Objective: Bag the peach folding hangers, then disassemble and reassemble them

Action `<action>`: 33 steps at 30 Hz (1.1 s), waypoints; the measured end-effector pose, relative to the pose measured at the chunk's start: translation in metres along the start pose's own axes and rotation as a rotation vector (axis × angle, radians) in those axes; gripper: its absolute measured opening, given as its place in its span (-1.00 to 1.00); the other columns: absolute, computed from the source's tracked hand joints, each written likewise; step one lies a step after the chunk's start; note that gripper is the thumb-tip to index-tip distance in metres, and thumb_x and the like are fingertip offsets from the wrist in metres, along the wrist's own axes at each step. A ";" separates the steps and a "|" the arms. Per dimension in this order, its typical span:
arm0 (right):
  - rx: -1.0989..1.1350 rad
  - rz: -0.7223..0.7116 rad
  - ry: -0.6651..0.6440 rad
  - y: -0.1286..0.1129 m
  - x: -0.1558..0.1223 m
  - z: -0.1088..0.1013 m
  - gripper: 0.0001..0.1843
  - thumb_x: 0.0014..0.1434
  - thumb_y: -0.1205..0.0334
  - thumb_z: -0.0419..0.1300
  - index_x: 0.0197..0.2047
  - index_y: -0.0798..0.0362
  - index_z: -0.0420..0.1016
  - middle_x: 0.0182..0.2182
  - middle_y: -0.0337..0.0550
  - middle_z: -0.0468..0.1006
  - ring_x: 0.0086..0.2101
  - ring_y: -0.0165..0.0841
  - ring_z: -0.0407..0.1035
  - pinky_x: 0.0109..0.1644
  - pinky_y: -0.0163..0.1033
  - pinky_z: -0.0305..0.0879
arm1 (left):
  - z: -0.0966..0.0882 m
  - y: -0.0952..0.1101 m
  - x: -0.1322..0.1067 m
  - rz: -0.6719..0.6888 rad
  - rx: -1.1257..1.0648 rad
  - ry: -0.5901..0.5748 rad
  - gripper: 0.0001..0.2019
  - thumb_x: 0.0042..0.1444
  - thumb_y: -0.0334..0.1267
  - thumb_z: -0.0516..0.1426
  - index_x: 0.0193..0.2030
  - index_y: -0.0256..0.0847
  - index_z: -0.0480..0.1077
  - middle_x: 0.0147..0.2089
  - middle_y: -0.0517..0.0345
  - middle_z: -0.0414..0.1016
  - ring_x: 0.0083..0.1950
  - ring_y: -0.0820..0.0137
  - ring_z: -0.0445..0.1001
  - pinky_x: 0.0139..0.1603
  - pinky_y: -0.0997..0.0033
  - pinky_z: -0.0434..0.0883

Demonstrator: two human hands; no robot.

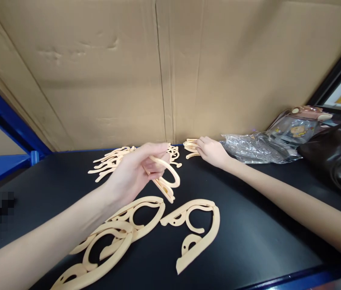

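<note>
Above the bench [249,225], the left grip [138,171] is closed around a looped cream part [167,193]. Farther back, the right grip [211,151] touches a cluster of cream pieces [191,146]; its closure cannot be determined. Three hooked assemblies [200,249] lie in front.

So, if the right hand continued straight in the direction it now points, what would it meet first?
The right hand would first meet the pale cream, slim plastic pieces directly before it; it seems to be touching them, though depth makes contact uncertain.
</note>
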State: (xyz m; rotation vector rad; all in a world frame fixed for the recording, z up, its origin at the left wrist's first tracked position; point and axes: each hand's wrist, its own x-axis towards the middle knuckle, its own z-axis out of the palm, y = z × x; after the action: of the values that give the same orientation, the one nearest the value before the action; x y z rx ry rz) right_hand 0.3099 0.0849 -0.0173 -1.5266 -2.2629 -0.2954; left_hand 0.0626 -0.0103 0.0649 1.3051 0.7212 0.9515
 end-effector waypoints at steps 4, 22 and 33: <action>0.060 -0.042 0.057 -0.018 -0.004 -0.003 -0.69 0.31 0.33 -0.04 0.03 0.22 0.39 -0.01 0.20 0.44 0.01 -0.11 0.29 0.09 -0.05 0.17 | 0.005 0.004 0.000 0.200 -0.067 0.056 -0.65 -0.17 -0.36 0.03 -0.69 -0.19 -0.19 -0.61 0.25 -0.25 -0.51 0.44 -0.10 -0.52 0.40 0.05; 1.379 -0.059 -0.344 -0.115 -0.036 -0.064 -0.76 0.24 0.12 0.16 -0.32 0.13 0.46 -0.40 -0.21 0.51 -0.44 -0.48 0.35 -0.36 -0.35 0.27 | -0.012 -0.019 0.017 0.373 0.053 -0.040 -0.53 -0.36 -0.43 0.02 -0.17 -0.16 0.35 0.01 0.16 0.44 -0.08 0.33 0.31 -0.20 0.40 0.27; 0.398 -0.148 0.318 -0.078 -0.030 -0.090 -0.74 0.32 0.14 0.09 -0.06 0.05 0.52 -0.30 -0.18 0.51 -0.37 -0.42 0.35 -0.37 -0.33 0.13 | -0.017 -0.007 0.001 0.092 0.373 0.052 -0.79 0.26 -0.17 0.08 -0.28 -0.26 0.43 -0.42 0.25 0.23 -0.43 0.52 0.20 -0.36 0.45 0.23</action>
State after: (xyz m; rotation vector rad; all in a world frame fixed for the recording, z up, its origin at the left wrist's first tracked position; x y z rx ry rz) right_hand 0.2659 -0.0050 0.0547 -1.0330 -2.0326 -0.1076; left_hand 0.0493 -0.0013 0.0556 1.6556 0.9158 0.9558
